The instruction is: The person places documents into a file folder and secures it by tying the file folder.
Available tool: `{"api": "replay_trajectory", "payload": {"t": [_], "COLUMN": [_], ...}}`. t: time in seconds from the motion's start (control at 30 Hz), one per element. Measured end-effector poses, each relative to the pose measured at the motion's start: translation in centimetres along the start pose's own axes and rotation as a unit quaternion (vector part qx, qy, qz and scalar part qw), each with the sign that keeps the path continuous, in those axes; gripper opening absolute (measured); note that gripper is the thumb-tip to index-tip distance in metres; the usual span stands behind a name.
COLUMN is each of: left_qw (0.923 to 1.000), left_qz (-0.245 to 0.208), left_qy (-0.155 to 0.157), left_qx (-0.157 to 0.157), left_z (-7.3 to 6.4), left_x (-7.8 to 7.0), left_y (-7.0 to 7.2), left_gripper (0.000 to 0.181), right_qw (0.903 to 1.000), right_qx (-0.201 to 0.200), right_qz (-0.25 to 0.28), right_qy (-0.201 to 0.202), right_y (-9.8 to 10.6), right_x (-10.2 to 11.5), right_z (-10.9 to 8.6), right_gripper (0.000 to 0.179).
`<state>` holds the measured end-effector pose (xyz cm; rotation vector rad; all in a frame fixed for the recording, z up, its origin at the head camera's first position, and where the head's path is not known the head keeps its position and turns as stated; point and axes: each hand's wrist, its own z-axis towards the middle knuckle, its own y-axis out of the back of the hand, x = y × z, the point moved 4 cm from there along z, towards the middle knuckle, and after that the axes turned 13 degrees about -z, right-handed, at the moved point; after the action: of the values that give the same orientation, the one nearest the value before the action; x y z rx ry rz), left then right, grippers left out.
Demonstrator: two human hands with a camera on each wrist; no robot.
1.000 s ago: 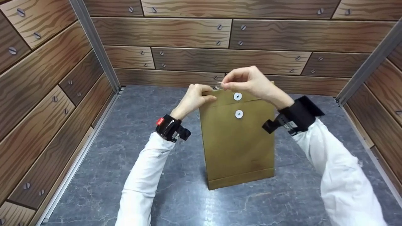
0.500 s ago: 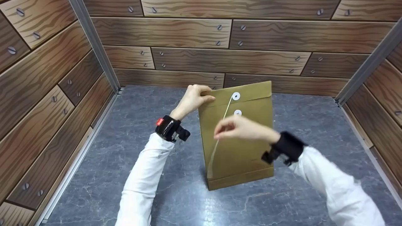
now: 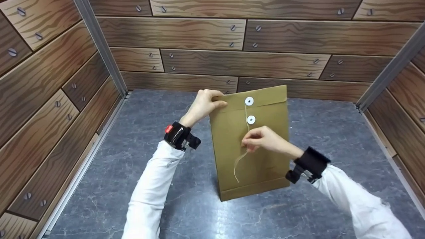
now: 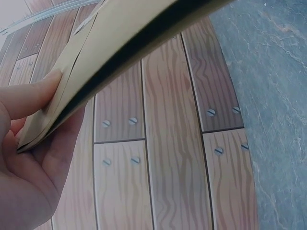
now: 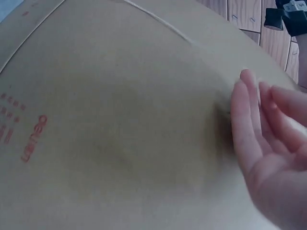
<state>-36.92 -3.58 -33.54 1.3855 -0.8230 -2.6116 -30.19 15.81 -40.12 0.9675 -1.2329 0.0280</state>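
Note:
A brown string-tie paper envelope (image 3: 229, 139) stands upright on the floor, its flap folded over the front. My left hand (image 3: 206, 104) grips its top left corner between thumb and fingers; the left wrist view shows the thumb on the front of the paper (image 4: 110, 33). Two white paper discs, an upper one (image 3: 249, 101) on the flap and a lower one (image 3: 251, 119) below it, sit one above the other. From the upper disc a thin string (image 3: 235, 166) runs down past the lower one. My right hand (image 3: 265, 141) pinches this string below the discs, its tail hanging free.
Grey marbled flooring (image 3: 149, 172) surrounds the envelope. Wood-patterned walls (image 3: 199, 36) enclose it at the back and both sides, with metal strips at the corners. Red print (image 5: 34, 139) marks the envelope's lower front in the right wrist view.
My right hand has come down from the envelope's top edge, drawing the string down, then shifted slightly right, so the string now hangs beside the lower disc. The left hand keeps its place.

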Motion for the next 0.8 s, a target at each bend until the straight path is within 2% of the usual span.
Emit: {"api": "replay_trajectory", "payload": {"t": [0.13, 0.2, 0.27, 0.33, 0.43, 0.5, 0.57, 0.67, 0.8], "left_qw": [0.9999, 0.9999, 0.9996, 0.9990, 0.9959, 0.9920, 0.9866, 0.9780, 0.9696], "left_qz": [0.003, 0.006, 0.007, 0.004, 0.004, 0.000, -0.004, -0.017, -0.032], "left_qy": [0.004, 0.005, 0.010, 0.016, 0.028, 0.040, 0.054, 0.079, 0.105], "left_qx": [-0.009, -0.015, -0.025, -0.042, -0.086, -0.120, -0.154, -0.192, -0.219], "left_z": [-0.1, -0.2, -0.3, -0.6, -1.1, -1.5, -2.0, -2.8, -3.9], "left_x": [0.2, 0.3, 0.5, 0.7, 1.0, 1.5, 2.0, 2.9, 4.1], "left_y": [0.2, 0.2, 0.3, 0.4, 0.6, 0.7, 0.6, 0.3, -0.3], "left_gripper": [0.012, 0.012, 0.011, 0.010, 0.010, 0.011, 0.011, 0.012, 0.014], "right_qw": [0.9975, 0.9932, 0.9843, 0.9714, 0.9545, 0.9513, 0.9543, 0.9623, 0.9666], "right_qx": [-0.060, -0.108, -0.167, -0.228, -0.287, -0.295, -0.278, -0.235, -0.198], "right_qz": [-0.025, -0.031, -0.041, -0.051, -0.047, -0.035, -0.034, -0.065, -0.120], "right_qy": [-0.027, -0.030, -0.037, -0.046, -0.067, -0.083, -0.104, -0.120, -0.109], "right_y": [1.8, 3.0, 4.4, 5.7, 7.1, 7.3, 6.8, 5.4, 3.6], "right_x": [1.5, 1.0, 0.1, -1.0, -2.5, -3.5, -4.4, -5.6, -6.8], "right_z": [-1.0, -1.2, -1.3, -1.4, -1.8, -2.0, -2.1, -2.0, -1.4], "right_gripper": [0.017, 0.017, 0.018, 0.020, 0.023, 0.024, 0.025, 0.029, 0.034]}}
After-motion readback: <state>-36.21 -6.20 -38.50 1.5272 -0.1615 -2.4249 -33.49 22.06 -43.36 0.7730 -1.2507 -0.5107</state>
